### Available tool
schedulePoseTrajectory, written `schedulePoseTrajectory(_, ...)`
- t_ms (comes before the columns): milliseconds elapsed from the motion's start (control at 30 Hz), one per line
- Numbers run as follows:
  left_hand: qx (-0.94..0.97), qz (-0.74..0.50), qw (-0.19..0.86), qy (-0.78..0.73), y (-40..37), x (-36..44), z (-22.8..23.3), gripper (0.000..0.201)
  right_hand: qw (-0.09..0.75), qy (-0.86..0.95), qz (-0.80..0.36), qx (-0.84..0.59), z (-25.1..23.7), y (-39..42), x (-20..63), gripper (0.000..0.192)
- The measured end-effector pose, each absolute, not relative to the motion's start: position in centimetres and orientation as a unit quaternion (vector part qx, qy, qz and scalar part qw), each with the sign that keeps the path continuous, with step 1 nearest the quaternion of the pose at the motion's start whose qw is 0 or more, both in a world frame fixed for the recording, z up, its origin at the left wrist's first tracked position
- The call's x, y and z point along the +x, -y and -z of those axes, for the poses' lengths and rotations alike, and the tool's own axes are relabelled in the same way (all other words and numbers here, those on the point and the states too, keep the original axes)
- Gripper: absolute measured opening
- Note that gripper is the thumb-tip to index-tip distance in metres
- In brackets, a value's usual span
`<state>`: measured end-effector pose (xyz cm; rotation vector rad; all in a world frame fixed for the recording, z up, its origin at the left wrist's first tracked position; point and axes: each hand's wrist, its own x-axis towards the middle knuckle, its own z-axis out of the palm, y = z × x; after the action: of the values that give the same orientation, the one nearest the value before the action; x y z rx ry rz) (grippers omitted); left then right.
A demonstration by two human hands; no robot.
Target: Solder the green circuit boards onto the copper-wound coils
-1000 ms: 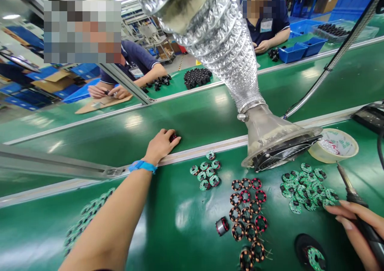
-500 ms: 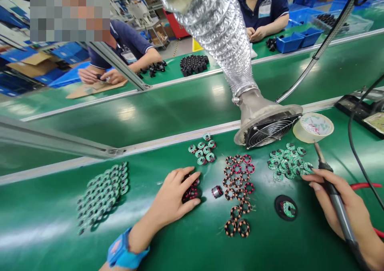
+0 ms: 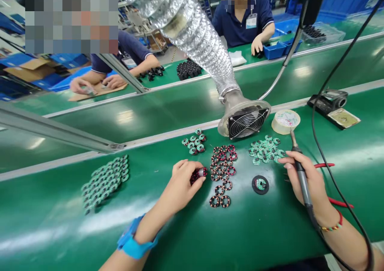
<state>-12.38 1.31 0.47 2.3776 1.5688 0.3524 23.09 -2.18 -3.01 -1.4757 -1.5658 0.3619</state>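
At frame centre, the left hand point(image 3: 180, 187) clamps a wound stator point(image 3: 199, 174); the right hand point(image 3: 309, 183) grips a soldering iron point(image 3: 300, 173), tip pointing toward the upper frame.

Bright, even overhead light. White glare patches streak the glossy green belt point(image 3: 180, 115) and the worktop's point(image 3: 75, 223) near left edge. Shadows are soft and short. Wide-angle bending curves the edges; faces are pixelated; the background is slightly soft.

Stator point(image 3: 199, 174) partly behind fingers point(image 3: 192, 183)
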Motion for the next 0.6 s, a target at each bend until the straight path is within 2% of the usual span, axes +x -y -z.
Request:
schedulePoseTrajectory(267,0.803,-0.109,0.138,-0.570,-1.6,-10.5,-0.4,0.024,0.459,0.665,-0.166,-0.566,3.4,2.4,22.6,0.029)
schedulePoseTrajectory(500,0.708,-0.265,0.136,-0.640,-1.4,-14.9,1.1,0.041,0.485,0.652,-0.160,-0.560,2.6,2.6,22.5,0.028)
schedulePoseTrajectory(600,0.679,-0.282,0.161,-0.658,-1.2,-15.0,3.1,0.046,0.489,0.653,-0.164,-0.555,2.5,2.6,22.4,0.028)
